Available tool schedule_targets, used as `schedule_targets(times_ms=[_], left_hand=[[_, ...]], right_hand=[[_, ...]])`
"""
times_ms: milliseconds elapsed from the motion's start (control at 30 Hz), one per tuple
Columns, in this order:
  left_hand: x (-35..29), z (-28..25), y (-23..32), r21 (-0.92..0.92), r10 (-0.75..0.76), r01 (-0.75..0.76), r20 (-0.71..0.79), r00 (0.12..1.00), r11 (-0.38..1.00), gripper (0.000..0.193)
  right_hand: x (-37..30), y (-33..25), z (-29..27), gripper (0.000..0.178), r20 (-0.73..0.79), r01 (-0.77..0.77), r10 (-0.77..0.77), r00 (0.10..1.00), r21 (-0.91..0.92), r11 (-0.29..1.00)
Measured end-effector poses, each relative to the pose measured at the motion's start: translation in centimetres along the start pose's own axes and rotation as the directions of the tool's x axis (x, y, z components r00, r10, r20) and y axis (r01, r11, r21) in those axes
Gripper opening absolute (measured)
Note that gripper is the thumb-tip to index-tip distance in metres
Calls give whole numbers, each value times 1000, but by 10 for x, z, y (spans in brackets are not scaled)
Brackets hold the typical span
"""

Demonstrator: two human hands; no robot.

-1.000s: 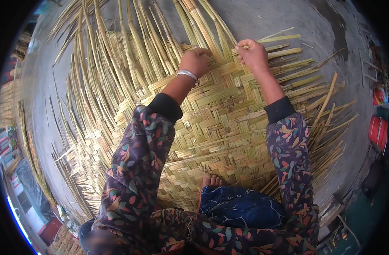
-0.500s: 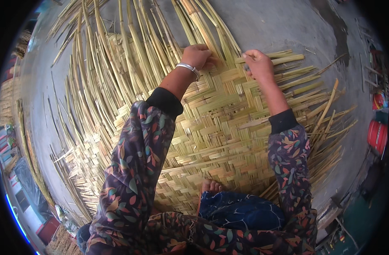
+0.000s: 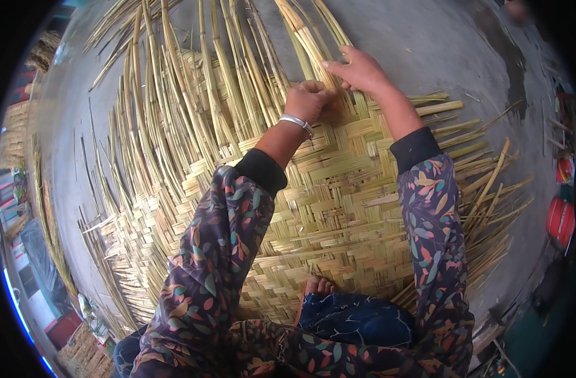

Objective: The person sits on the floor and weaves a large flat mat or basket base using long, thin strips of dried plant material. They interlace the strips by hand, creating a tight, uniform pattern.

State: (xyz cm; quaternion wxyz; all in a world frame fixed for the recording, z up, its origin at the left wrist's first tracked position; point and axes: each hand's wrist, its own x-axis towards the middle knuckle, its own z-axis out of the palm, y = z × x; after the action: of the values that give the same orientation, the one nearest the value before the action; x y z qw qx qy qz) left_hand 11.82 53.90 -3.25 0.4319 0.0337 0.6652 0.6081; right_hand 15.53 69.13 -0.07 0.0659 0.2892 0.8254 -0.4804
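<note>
A woven mat [image 3: 329,189] of flattened, yellow-green reed strips spreads over the floor in front of me, with long unwoven reed stalks [image 3: 222,82] fanning out from its far side. At the far edge of the weave, my left hand [image 3: 308,102], with a silver bangle on its wrist, is closed on the strips, its fingertips partly hidden and a little blurred. Just beyond it to the right, my right hand [image 3: 361,70] reaches over the upright reed strips [image 3: 310,44], its thumb and fingers apart. Cut strip ends [image 3: 442,108] stick out along the mat's right edge.
My bare foot [image 3: 319,286] rests on the mat's near part. Grey concrete floor [image 3: 420,44] surrounds the mat. A bundle of thin stalks [image 3: 49,220] lies at the far left. A red container [image 3: 560,222] stands at the right rim.
My right hand has moved left and away from me, from the mat's right corner to the upright strips, and its fingers have spread. My left hand stays closed at the weave's edge.
</note>
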Motion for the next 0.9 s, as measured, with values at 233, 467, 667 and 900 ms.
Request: schedule_targets(times_ms=[233,467,667,900], left_hand=[[-7,14,6,499,295,-156,-214,931,852,22],[9,5,-8,350,164,-116,-109,980,930,25],[-33,17,-26,739,600,-385,-33,799,553,26],[-82,24,-58,934,648,-353,236,724,54,54]], right_hand=[[5,15,-8,32,240,38,-125,963,336,941],[11,27,2,30,-59,169,-163,985,105,980],[30,47,16,32,-44,145,-145,989,2,989],[11,46,-4,27,181,-14,-82,980,474,881]])
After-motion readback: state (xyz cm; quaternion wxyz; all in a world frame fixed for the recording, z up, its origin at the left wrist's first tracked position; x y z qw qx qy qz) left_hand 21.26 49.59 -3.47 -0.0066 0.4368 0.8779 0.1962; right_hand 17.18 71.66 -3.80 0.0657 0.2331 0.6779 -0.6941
